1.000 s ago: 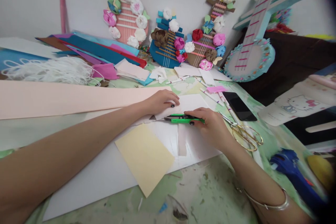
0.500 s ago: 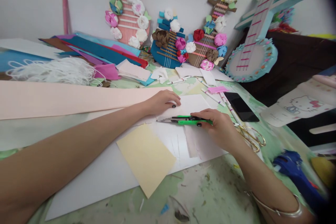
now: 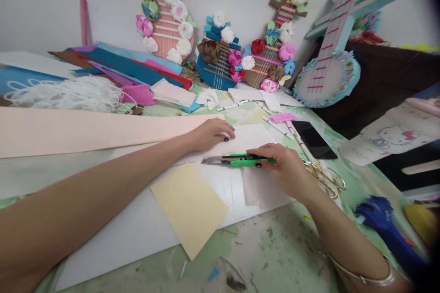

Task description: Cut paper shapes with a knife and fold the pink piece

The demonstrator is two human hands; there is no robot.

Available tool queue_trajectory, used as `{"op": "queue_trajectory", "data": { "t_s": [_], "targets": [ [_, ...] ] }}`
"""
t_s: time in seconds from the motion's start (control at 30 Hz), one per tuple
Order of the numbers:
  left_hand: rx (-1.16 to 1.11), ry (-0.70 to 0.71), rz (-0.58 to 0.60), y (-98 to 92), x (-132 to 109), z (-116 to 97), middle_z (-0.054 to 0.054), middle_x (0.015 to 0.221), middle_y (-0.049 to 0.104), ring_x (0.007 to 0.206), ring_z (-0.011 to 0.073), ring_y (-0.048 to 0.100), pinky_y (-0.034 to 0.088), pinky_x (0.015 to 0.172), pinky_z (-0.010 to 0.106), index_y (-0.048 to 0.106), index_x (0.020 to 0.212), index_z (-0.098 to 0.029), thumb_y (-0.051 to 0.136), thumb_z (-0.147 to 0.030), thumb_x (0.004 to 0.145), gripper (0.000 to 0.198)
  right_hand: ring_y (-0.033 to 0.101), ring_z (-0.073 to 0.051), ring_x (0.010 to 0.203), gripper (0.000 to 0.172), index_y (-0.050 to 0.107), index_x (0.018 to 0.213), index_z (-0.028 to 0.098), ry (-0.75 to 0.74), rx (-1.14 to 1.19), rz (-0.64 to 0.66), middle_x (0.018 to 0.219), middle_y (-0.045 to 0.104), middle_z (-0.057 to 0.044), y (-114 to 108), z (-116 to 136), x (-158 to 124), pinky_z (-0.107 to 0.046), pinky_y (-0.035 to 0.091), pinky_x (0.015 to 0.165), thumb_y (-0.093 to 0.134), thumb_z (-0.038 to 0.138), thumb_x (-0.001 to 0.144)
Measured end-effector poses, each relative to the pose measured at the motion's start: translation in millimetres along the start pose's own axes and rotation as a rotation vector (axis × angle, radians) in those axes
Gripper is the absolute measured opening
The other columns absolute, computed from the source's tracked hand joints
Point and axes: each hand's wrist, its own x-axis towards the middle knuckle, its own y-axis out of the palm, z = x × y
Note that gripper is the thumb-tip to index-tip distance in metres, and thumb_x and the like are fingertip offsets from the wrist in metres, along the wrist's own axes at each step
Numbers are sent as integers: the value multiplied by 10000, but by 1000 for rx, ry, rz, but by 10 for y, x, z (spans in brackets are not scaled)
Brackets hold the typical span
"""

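My right hand (image 3: 287, 169) grips a green and black utility knife (image 3: 242, 160). Its bare blade points left, low over the edge of a small white board (image 3: 254, 134). Fingers laid out over that board, my left hand (image 3: 210, 133) rests just beyond the blade and holds nothing. Underneath lies a larger white board (image 3: 130, 238). A pale yellow paper square (image 3: 190, 210) sits on it, nearer to me than the knife. Behind my left forearm stretches a long pale peach sheet (image 3: 85, 130).
Gold-handled scissors (image 3: 325, 178), a black phone (image 3: 314, 139) and a blue glue gun (image 3: 385, 224) lie to the right. White cord (image 3: 68, 94) is heaped at the back left. Paper-flowered instrument models (image 3: 220, 66) lean on the wall. A Hello Kitty cup (image 3: 388, 132) is at far right.
The knife has tilted slightly and its blade tip has shifted a little toward me and left. My left hand stays on the board. The whole view has drifted slightly.
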Motion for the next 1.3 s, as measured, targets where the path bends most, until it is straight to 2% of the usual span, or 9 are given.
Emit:
{"op": "queue_trajectory", "data": {
  "t_s": [0.2,0.33,0.47,0.63,0.9,1.0,1.1,1.2,1.3],
  "targets": [
    [-86,-121,-102,-41,-3,26,57,1187,666,1092,156,616,502,927,288,678,1067,-179,465,-53,811,356,664,-238,965,348,741,1055,250,6,164,-48,1044,736,-41,-197,-300,-32,-379,493,877,574,130,774],
    [-29,-295,-186,-174,-5,91,92,1201,652,1036,193,637,519,891,312,651,1107,-152,486,-138,828,324,673,-317,936,353,723,1113,247,229,-47,-186,1011,746,-82,-291,-502,-26,-444,511,775,577,185,798],
    [82,-449,-138,-324,-38,118,102,1028,690,903,235,650,520,814,341,671,1033,-149,620,-277,763,303,619,-428,1023,403,680,1190,230,407,-376,-200,1117,699,-175,-233,-499,-10,-556,481,715,491,146,844],
    [121,-570,-8,-431,-63,120,87,957,681,836,244,636,499,693,301,681,975,-164,729,-381,603,433,581,-417,1087,406,599,1264,188,504,-412,-156,1206,647,-187,-133,-420,1,-571,465,781,459,139,886],
    [18,-616,25,-453,-83,-47,42,848,643,727,191,598,421,552,234,665,932,-169,690,-307,565,394,548,-397,1136,377,616,1214,171,364,-305,-184,1164,644,-170,-110,-428,0,-564,438,888,530,148,847],
    [-51,-587,29,-417,-50,-254,26,715,608,654,172,574,376,506,224,650,759,-157,635,-290,618,194,546,-365,1140,367,621,1176,167,171,-78,-315,1176,629,-164,-31,-356,30,-559,411,949,564,164,813],
    [-167,-501,45,-348,-8,-506,6,670,591,608,145,560,376,489,209,635,749,-160,600,-308,678,169,583,-271,1111,470,540,1248,197,-47,437,-321,1176,628,-130,99,-222,54,-456,434,985,626,274,792],
    [-257,-367,53,-229,2,-718,5,716,613,651,135,584,421,530,197,624,844,-156,589,-369,749,235,603,-248,1104,657,463,1269,240,-7,959,-185,1184,634,-109,190,-69,48,-415,468,954,748,363,691],
    [-264,-266,46,-98,-6,-808,37,833,661,725,144,633,485,594,208,594,949,-145,542,-350,822,247,679,-213,886,620,515,1148,216,99,1260,-9,977,714,-73,186,35,17,-343,516,802,820,332,621]
  ]
}}
